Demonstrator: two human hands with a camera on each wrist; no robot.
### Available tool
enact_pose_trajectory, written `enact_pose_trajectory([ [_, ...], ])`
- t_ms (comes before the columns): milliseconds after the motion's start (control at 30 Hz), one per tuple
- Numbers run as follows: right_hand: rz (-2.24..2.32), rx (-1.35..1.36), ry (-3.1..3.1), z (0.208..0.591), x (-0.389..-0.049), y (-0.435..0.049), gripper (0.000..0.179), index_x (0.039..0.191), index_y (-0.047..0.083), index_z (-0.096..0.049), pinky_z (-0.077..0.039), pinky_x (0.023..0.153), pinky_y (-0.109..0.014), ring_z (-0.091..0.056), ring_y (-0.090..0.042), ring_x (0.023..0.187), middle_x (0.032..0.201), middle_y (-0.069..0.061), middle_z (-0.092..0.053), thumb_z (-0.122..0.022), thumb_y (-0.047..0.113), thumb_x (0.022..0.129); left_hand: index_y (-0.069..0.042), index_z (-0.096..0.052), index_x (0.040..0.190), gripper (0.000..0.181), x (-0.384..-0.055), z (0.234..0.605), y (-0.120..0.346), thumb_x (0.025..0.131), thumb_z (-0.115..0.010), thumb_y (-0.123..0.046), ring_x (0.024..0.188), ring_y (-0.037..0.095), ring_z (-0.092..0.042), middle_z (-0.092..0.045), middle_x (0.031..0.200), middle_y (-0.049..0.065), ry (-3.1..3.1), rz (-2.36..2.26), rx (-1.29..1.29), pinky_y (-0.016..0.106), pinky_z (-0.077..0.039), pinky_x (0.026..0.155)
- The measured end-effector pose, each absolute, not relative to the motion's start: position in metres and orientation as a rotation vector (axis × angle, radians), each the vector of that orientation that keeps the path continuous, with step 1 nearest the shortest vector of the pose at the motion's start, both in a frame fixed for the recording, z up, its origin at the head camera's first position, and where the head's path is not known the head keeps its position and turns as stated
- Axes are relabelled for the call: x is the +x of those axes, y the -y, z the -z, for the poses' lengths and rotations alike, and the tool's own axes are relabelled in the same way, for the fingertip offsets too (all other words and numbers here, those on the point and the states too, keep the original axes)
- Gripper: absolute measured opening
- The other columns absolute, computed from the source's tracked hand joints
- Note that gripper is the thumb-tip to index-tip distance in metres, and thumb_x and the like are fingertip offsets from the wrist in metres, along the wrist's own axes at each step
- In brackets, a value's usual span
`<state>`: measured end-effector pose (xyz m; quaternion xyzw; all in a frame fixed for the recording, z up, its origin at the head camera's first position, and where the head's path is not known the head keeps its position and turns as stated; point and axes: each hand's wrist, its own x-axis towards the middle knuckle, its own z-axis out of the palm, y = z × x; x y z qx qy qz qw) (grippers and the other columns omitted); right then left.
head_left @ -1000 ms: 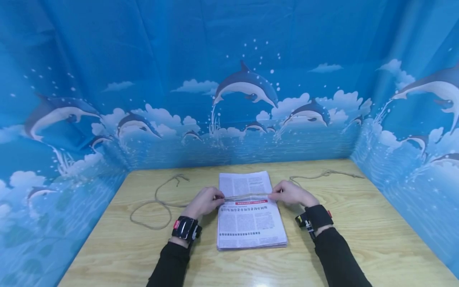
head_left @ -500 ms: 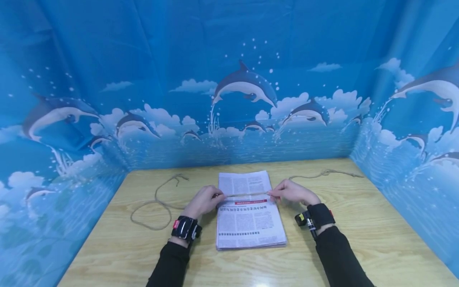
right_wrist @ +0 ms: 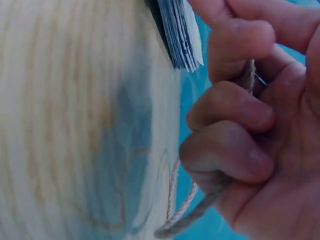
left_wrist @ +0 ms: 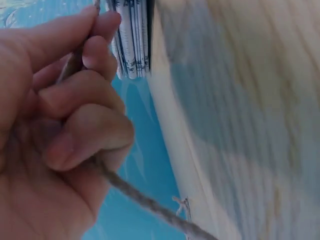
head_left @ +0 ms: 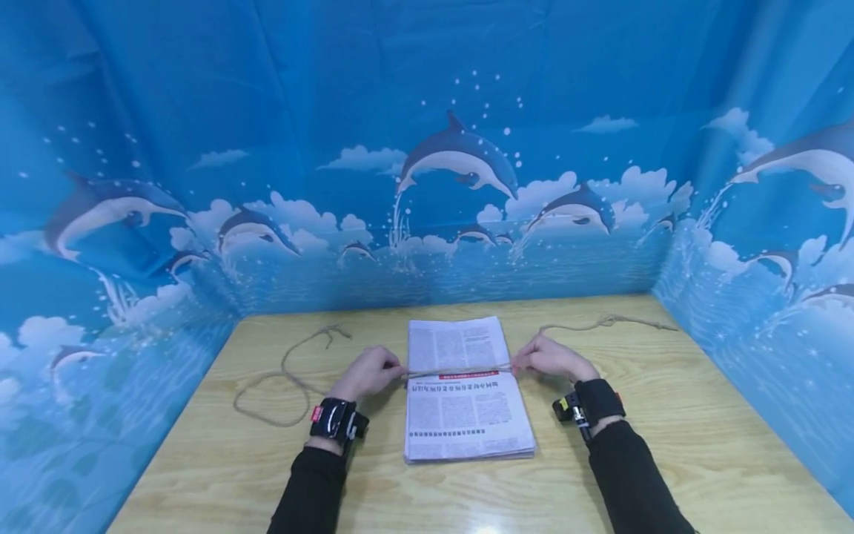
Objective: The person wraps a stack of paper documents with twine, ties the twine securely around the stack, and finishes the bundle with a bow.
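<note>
A stack of folded newspapers (head_left: 460, 415) lies on the wooden table, and a brown twine (head_left: 454, 370) stretches straight across its top sheet. At the stack's left edge my left hand (head_left: 371, 372) pinches the twine between thumb and forefinger. The left wrist view shows its other fingers curled round the twine (left_wrist: 145, 202), which trails out below. My right hand (head_left: 550, 357) pinches the twine at the right edge. In the right wrist view, its curled fingers (right_wrist: 225, 150) wrap the twine, whose tail (right_wrist: 187, 220) hangs from the palm.
The twine's left tail (head_left: 267, 377) lies in a loose loop on the table (head_left: 220, 460), its knotted end near the back. The right tail (head_left: 610, 320) runs toward the back right. A blue dolphin-print curtain (head_left: 320, 245) encloses the table's back and sides.
My left hand has slid left, off the newspapers to their edge, and my right hand slightly right. The twine between them is longer and lies lower across the red headline. The left loop has shifted left.
</note>
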<state>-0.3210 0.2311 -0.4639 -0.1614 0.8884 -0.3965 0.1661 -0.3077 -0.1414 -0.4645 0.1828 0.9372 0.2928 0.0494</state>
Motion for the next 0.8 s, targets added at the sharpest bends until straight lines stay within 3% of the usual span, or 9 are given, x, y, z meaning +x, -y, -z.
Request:
enact_pose_trajectory([
  [67, 1.113, -0.485, -2.527, 0.464, -0.321, -0.23, 0.027, 0.085, 0.005, -0.075, -0.034, 0.054, -0.024, -0.04, -0.013, 0.049, 0.053, 0.0, -0.046, -0.055, 0.017, 0.098, -0.013, -0.076, 0.081, 0.017, -0.308, 0.464, 0.142, 0.092, -0.068, -0.023, 0.056, 0.01, -0.05, -0.065, 0.069, 0.002, -2.846, -0.89, 0.558, 0.026, -0.043, 0.054],
  [167, 1.107, -0.533, -2.549, 0.461, -0.319, -0.226, 0.027, 0.091, 0.002, -0.071, -0.038, 0.057, -0.027, -0.049, -0.019, 0.051, 0.055, -0.01, -0.054, -0.048, 0.012, 0.101, -0.015, -0.077, 0.088, 0.014, -0.307, 0.462, 0.14, 0.092, -0.068, -0.025, 0.065, 0.01, -0.055, -0.069, 0.079, 0.0, -2.861, -0.876, 0.565, 0.028, -0.046, 0.061],
  [300, 1.101, -0.561, -2.601, 0.459, -0.317, -0.219, 0.028, 0.096, 0.001, -0.065, -0.042, 0.06, -0.03, -0.053, -0.022, 0.059, 0.071, -0.018, -0.061, -0.039, 0.007, 0.103, -0.021, -0.077, 0.093, 0.015, -0.305, 0.462, 0.134, 0.091, -0.068, -0.033, 0.067, 0.01, -0.059, -0.07, 0.088, -0.006, -2.894, -0.867, 0.531, 0.03, -0.049, 0.064],
  [433, 1.07, -0.519, -2.694, 0.461, -0.316, -0.21, 0.028, 0.088, 0.003, -0.061, -0.039, 0.059, -0.03, -0.045, -0.017, 0.062, 0.073, -0.01, -0.055, -0.038, 0.012, 0.103, -0.018, -0.073, 0.089, 0.013, -0.303, 0.464, 0.126, 0.093, -0.066, -0.028, 0.063, 0.01, -0.057, -0.066, 0.078, -0.007, -2.938, -0.866, 0.57, 0.029, -0.048, 0.061],
  [633, 1.092, -0.507, -2.758, 0.461, -0.315, -0.202, 0.043, 0.067, 0.014, -0.044, -0.03, 0.05, -0.024, -0.033, -0.011, 0.049, 0.058, 0.006, -0.035, -0.055, 0.039, 0.099, -0.012, -0.073, 0.099, 0.013, -0.301, 0.462, 0.114, 0.095, -0.064, -0.02, 0.072, 0.007, -0.059, -0.071, 0.088, -0.001, -2.991, -0.839, 0.741, 0.026, -0.049, 0.067],
  [800, 0.989, -0.578, -2.807, 0.458, -0.315, -0.201, 0.036, 0.07, 0.01, -0.062, -0.031, 0.049, -0.024, -0.036, -0.01, 0.046, 0.054, 0.004, -0.042, -0.055, 0.027, 0.101, -0.013, -0.075, 0.094, 0.012, -0.301, 0.461, 0.108, 0.094, -0.066, -0.022, 0.068, 0.005, -0.057, -0.07, 0.082, -0.004, -3.018, -0.799, 0.768, 0.024, -0.048, 0.064],
])
